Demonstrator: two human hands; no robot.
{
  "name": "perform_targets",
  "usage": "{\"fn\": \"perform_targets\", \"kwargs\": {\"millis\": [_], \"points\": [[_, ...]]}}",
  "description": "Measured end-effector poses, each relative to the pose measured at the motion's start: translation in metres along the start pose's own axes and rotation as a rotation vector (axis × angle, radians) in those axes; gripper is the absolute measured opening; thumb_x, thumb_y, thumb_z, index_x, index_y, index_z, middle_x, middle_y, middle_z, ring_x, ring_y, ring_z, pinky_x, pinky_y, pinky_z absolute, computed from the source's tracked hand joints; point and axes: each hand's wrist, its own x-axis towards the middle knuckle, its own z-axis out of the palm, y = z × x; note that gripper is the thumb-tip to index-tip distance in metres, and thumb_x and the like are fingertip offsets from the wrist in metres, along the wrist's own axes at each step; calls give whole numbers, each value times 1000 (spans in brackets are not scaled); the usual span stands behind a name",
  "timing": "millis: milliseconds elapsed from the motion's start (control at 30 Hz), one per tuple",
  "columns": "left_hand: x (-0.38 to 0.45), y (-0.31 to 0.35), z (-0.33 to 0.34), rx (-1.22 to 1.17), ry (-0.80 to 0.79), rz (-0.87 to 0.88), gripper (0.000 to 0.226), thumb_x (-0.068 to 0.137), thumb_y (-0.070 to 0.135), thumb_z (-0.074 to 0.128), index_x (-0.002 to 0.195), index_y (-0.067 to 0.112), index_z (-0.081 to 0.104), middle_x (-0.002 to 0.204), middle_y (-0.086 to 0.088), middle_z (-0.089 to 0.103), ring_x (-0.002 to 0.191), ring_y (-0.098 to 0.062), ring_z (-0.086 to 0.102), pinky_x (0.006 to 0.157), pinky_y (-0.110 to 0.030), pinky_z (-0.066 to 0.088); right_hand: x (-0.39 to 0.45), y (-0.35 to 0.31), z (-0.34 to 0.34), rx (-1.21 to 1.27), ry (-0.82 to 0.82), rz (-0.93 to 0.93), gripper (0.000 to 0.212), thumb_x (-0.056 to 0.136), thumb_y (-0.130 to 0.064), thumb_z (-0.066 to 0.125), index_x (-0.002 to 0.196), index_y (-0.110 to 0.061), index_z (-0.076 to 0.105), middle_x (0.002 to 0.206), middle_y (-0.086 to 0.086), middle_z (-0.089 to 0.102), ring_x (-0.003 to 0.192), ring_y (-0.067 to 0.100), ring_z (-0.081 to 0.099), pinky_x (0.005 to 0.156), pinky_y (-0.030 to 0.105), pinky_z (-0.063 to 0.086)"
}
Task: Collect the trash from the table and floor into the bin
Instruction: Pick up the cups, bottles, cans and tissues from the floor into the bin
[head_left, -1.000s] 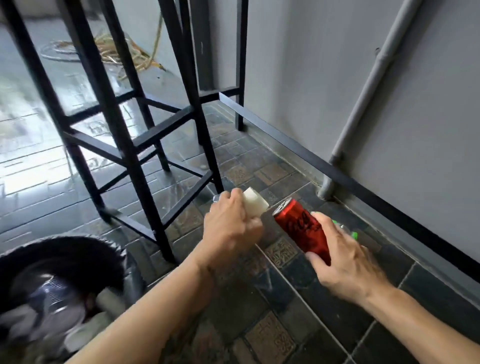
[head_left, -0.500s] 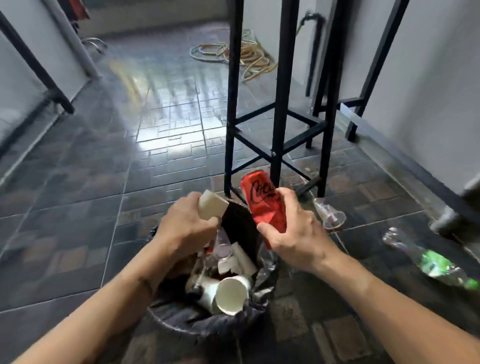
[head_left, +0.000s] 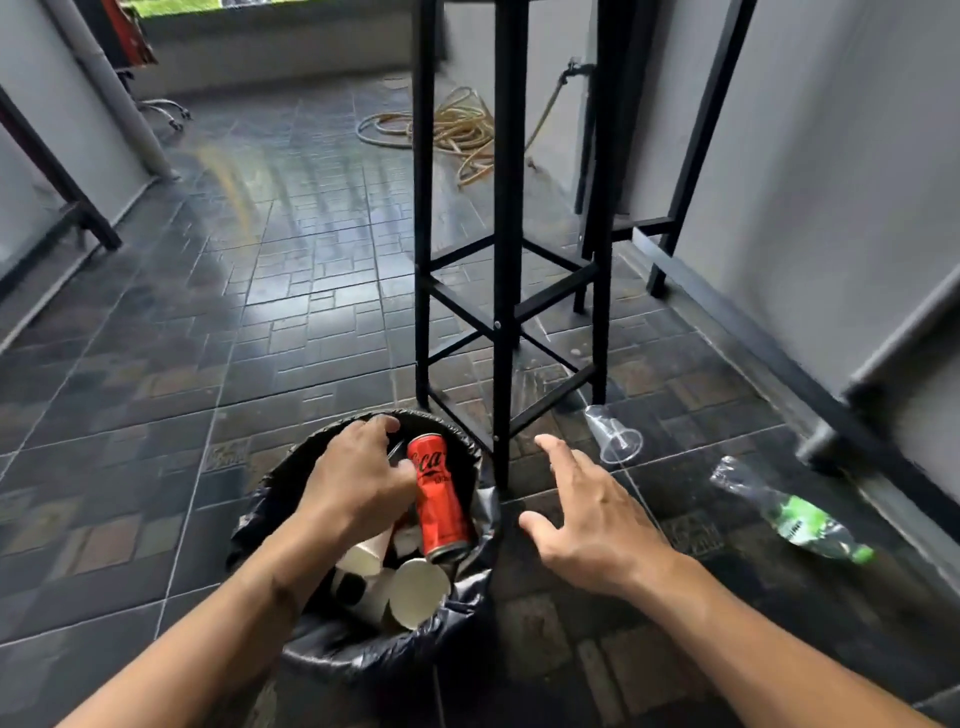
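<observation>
Two hands over the bin (head_left: 311, 636) and we see plenty in it. The red can (head_left: 437, 498) sits inside, tilted, its base down among the white paper cups (head_left: 418, 592). Our left hand (head_left: 358, 480) hangs over the bin's mouth, fingers curled loosely, just beside the can; we cannot tell whether it touches the can or has anything in its grasp. Our right hand (head_left: 587, 522) hovers to the right of the bin, fingers spread and straight, holding nothing. The bin, lined with a black bag, stands on the dark tiled floor (head_left: 156, 415) right at the foot of a black stool (head_left: 501, 260). On the floor to the right we spot a clear plastic cup (head_left: 613, 434) on its side near the stool's leg, and farther right a crushed bottle (head_left: 789, 517) with a green label. A coiled hose (head_left: 447, 127) lies well back.
</observation>
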Motion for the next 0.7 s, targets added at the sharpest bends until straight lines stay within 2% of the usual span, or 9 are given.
{"fn": "perform_targets", "kwargs": {"millis": [67,233,333,467,567,633,700], "points": [[1,21,0,19,14,58,43,81,29,58,123,21,61,118,-5,66,110,-25,59,95,-35,46,-6,13,-20,-60,36,-2,79,84,-47,58,150,-28,19,140,1,46,128,24,46,106,37,39],[-4,105,13,65,-37,211,45,82,26,55,126,22,61,118,-3,68,110,-23,60,95,-35,47,-37,71,-83,-88,73,45,65,83,-45,58,140,-31,31,134,0,48,123,25,50,102,37,42],[-9,150,25,110,-104,286,47,82,22,55,129,24,60,122,0,67,114,-22,59,96,-32,47,-58,112,-115,-77,69,145,65,82,-45,57,140,-32,32,135,0,47,125,24,49,103,40,42],[-12,204,38,180,-183,361,49,82,17,53,129,28,59,120,1,68,107,-18,62,88,-27,47,-87,171,-149,-37,78,310,67,79,-45,60,139,-31,36,131,2,49,122,24,52,102,39,42],[-16,230,52,226,-220,370,42,80,18,52,119,27,64,113,-3,70,104,-23,63,92,-33,51,-105,212,-166,-39,90,419,67,78,-46,63,139,-29,40,135,7,49,125,26,51,104,38,41],[-20,240,65,271,-273,360,36,80,16,53,112,19,68,109,-7,70,100,-27,63,90,-39,54,-110,233,-171,-50,77,459,68,78,-45,66,139,-28,41,137,9,50,126,26,51,102,35,40],[-19,243,81,336,-312,359,35,81,16,52,112,14,68,113,-10,67,101,-29,62,88,-38,55,-110,249,-171,-47,61,486,68,79,-44,67,140,-28,41,137,10,51,127,26,50,101,36,40]]}}
